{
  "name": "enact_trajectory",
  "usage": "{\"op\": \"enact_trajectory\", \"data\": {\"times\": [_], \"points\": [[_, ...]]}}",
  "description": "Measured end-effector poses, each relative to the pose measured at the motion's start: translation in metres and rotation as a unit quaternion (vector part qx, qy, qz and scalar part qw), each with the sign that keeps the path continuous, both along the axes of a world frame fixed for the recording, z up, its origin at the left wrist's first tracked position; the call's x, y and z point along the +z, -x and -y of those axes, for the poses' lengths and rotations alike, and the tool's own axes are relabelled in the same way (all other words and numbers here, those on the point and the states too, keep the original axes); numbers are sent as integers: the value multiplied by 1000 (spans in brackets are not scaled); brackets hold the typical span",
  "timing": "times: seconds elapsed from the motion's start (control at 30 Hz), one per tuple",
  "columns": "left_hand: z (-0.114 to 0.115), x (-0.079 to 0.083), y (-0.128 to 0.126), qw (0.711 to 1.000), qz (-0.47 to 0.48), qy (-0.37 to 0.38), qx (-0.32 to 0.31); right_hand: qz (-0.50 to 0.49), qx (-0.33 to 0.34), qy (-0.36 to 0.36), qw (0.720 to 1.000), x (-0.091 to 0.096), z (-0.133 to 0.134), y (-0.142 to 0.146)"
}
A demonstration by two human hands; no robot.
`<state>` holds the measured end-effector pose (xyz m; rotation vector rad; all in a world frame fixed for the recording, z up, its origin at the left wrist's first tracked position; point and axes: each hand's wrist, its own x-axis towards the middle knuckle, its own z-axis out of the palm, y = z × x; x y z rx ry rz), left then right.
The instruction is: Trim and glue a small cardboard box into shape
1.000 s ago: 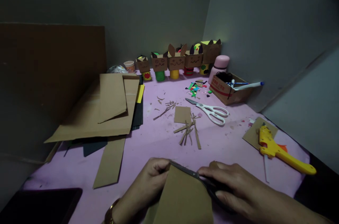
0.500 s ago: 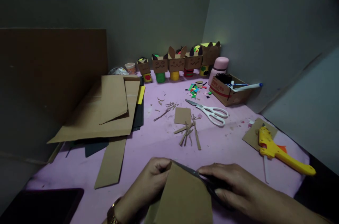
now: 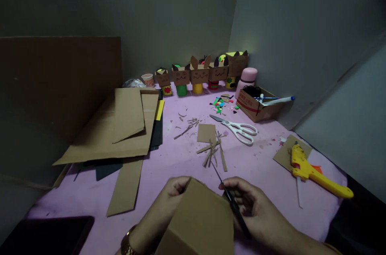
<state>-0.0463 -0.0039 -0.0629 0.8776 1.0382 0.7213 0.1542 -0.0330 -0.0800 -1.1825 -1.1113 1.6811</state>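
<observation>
My left hand [image 3: 170, 198] grips the upper left edge of a folded brown cardboard piece [image 3: 202, 223] at the bottom centre, fingers curled round it. My right hand [image 3: 256, 210] is closed on dark scissors [image 3: 229, 192], whose thin blade points up and away from me, just right of the cardboard's top edge. The blades look closed. A wristwatch shows on my left wrist [image 3: 126, 243].
On the pink table [image 3: 181, 162] lie cardboard sheets [image 3: 120, 126] at left, a small cardboard square with strips [image 3: 211, 142], white scissors [image 3: 238, 128], a yellow glue gun [image 3: 310, 170], a box with pens [image 3: 256, 104], a pink bottle [image 3: 247, 78] and several cardboard figures [image 3: 199, 74] at the back.
The scissors have swung from lying along the cardboard's top edge to pointing away from me, clear of the edge. The cardboard has tilted and risen a little. The view shifted slightly.
</observation>
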Motion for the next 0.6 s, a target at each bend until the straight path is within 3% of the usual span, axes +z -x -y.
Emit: {"op": "enact_trajectory", "data": {"times": [0.23, 0.5, 0.6], "points": [[3, 4, -2, 987, 129, 28, 88, -46, -175, -59, 982, -8, -7, 6], [4, 2, 4, 973, 211, -1, 93, -37, -156, -98, 982, -9, -5, 8], [-1, -5, 10, 958, 231, -44, 165, -40, -169, -83, 981, -9, -6, 9]]}}
